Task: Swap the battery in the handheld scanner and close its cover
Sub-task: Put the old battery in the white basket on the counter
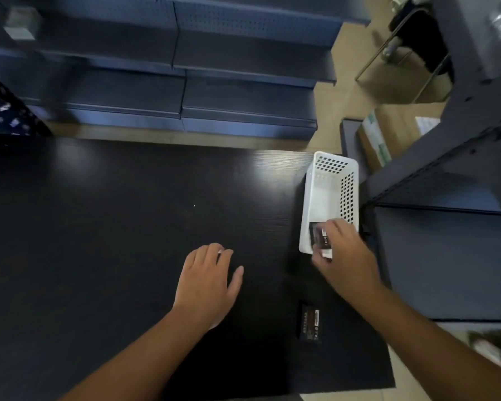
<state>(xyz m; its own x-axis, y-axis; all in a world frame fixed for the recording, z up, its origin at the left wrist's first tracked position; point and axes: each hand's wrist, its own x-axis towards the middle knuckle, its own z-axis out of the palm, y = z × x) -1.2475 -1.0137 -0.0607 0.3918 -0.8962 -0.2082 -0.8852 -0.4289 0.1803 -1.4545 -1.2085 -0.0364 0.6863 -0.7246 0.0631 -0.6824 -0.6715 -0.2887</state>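
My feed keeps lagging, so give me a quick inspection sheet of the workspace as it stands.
Surface: dark table, glare patches, mostly bare.
Job's things: one battery held at the near end of the white basket; second battery flat on the table; scanner not seen.
Clutter: nothing seen.
Hands: left hand palm down over the table, holding nothing; right hand gripping the basket battery.
Cables: nothing seen.
Surroundings: dark shelving behind, cardboard box at right.
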